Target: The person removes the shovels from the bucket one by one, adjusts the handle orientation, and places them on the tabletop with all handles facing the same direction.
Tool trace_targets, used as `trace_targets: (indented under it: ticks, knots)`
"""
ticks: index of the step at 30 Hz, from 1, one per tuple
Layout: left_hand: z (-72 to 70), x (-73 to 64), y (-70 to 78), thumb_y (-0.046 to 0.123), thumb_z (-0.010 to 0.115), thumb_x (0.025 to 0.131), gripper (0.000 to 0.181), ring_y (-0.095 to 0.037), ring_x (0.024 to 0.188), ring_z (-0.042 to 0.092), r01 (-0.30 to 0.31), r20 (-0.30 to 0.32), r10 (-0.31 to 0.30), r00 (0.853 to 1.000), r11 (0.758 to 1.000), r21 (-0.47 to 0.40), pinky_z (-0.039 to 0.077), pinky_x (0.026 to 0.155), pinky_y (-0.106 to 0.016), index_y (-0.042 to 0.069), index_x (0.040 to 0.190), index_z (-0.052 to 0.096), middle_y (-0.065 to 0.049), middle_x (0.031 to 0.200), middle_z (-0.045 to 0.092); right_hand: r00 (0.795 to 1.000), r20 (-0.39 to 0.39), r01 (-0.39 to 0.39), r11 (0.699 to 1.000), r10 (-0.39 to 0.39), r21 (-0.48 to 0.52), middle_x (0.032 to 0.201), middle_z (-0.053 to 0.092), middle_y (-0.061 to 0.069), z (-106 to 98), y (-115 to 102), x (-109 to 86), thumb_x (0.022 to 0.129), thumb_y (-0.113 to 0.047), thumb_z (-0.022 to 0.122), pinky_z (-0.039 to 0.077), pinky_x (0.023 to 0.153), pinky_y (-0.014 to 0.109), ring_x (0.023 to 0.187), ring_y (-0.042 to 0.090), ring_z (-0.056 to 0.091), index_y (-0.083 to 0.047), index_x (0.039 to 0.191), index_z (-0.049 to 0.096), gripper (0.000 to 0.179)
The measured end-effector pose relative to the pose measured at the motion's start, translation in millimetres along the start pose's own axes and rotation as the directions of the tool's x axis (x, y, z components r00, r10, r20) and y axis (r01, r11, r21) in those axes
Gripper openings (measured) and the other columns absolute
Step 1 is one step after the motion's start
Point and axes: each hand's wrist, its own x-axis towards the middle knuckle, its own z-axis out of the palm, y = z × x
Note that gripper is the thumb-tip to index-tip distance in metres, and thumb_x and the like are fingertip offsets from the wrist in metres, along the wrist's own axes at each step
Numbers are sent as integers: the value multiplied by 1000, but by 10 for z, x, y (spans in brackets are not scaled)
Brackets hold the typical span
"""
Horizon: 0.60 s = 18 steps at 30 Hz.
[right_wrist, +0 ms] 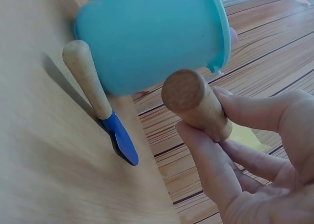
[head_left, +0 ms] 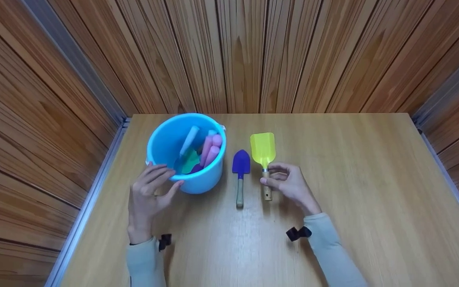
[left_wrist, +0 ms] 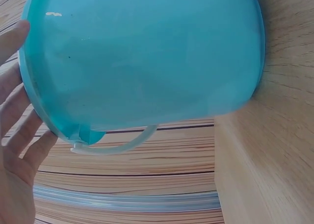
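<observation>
A light-blue bucket [head_left: 203, 181] stands upright on the table. My left hand [head_left: 150, 195] touches its near-left rim with spread, fairly straight fingers; in the left wrist view the fingertips meet the rim [left_wrist: 37, 94]. Between thumb and fingers, my right hand [head_left: 291, 185] pinches the wooden handle of a yellow toy shovel [head_left: 263, 147]. The right wrist view has the handle end [right_wrist: 184, 91] raised off the tabletop, its blade mostly hidden behind the fingers. A small blue trowel [head_left: 241, 162] with a wooden handle lies between bucket and shovel.
Inside the bucket are pink pieces [head_left: 212, 155], a light-blue piece [head_left: 189, 139] and a green piece [head_left: 190, 160]. A white bucket handle [left_wrist: 122, 148] hangs at the side. Wood-plank walls [head_left: 239, 56] border the wooden table [head_left: 373, 191] at the back and sides.
</observation>
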Motion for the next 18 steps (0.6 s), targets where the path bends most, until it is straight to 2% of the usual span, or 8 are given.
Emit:
trace_targets:
  ticks: [8, 14, 18]
  knots:
    - [-11, 16, 2, 15, 99, 75, 43, -33, 110, 77, 0, 4, 0, 1000, 1000, 18, 58, 104, -50, 11, 115, 84, -3, 113, 82, 996, -35, -77, 994, 80, 74, 114, 74, 15, 22, 112, 39, 88, -2, 86, 66, 80, 30, 92, 14, 76, 9, 133, 63, 52]
    - [-6, 11, 7, 15, 99, 75, 43, -27, 112, 77, 8, -4, -7, 1000, 1000, 5, 54, 110, -50, 12, 116, 84, -2, 114, 82, 992, -55, -111, 993, 113, 45, 119, 76, 18, 2, 181, 74, 88, -8, 88, 63, 86, 23, 98, 15, 77, 10, 132, 66, 53]
    - [-4, 8, -4, 14, 99, 74, 43, -28, 111, 77, -7, -7, 8, 1000, 1000, 9, 53, 111, -53, 11, 115, 84, -3, 113, 82, 991, -66, -115, 993, 118, 34, 120, 77, 18, 14, 231, 101, 88, -10, 88, 62, 88, 22, 102, 16, 75, 10, 130, 68, 50]
